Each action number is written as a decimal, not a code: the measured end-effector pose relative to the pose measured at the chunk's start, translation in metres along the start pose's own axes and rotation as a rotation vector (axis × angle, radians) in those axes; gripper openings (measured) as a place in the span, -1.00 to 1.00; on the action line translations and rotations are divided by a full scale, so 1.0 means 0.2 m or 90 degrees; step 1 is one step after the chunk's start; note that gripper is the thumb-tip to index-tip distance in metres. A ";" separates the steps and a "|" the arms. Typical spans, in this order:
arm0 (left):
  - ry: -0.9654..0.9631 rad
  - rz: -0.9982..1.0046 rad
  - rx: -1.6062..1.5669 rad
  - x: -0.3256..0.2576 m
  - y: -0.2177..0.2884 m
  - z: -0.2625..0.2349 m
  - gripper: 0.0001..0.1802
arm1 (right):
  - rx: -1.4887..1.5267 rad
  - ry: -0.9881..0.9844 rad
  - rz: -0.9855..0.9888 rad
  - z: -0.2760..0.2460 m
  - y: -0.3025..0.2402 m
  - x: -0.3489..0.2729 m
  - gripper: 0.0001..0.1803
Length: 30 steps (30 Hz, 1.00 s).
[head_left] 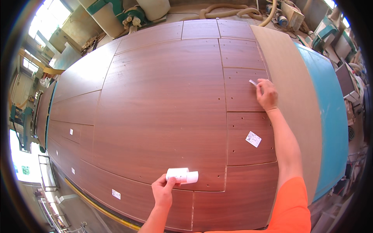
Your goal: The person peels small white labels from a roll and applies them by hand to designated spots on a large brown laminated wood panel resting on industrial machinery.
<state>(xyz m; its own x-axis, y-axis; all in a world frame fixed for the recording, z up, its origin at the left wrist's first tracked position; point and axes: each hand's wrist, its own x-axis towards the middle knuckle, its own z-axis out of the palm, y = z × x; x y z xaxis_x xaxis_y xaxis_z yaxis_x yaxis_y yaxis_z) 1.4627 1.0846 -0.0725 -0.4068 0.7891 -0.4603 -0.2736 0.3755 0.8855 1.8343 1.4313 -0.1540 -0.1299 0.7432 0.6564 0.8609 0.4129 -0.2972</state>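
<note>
My left hand (163,190) is closed on a roll of white labels (178,174), held over the near part of a large brown wood-grain board (167,105). The roll's loose end sticks out to the right. Farther off on the right, my right hand (267,95) pinches a small white label (253,82) above a narrow cut panel (241,91) with drilled holes. Closer to me, a printed white label (253,139) lies tilted on the neighbouring panel, beside my right forearm.
Thin grooves divide the board into panels. Several small labels lie along its left side, one near the front edge (116,194). On the right run a bare tan strip (295,97) and a blue surface (330,116). Hoses (229,11) and green machinery (132,17) stand beyond the far edge.
</note>
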 end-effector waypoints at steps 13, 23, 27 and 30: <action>-0.084 0.040 -0.053 0.10 0.11 0.13 -0.75 | -0.020 -0.416 0.020 -0.19 -0.31 -0.20 -0.24; -0.023 0.027 -0.014 0.12 0.12 0.25 -0.75 | 0.403 -0.241 -0.262 -0.50 -1.28 -0.33 -0.62; -0.045 -0.010 0.005 0.16 0.13 0.26 -0.80 | 0.314 -0.186 -0.346 -0.44 -1.30 -0.36 -0.75; -0.108 -0.020 -0.034 0.19 0.13 0.29 -0.84 | 0.365 -0.201 -0.268 -0.38 -1.28 -0.36 -0.82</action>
<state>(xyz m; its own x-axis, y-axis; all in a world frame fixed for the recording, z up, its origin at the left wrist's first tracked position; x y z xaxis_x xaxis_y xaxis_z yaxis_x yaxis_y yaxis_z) 1.4917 1.1521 -0.0631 -0.2462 0.8496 -0.4664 -0.3313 0.3784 0.8643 1.6612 1.2333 -0.0725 -0.5971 0.5430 0.5904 0.3301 0.8372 -0.4361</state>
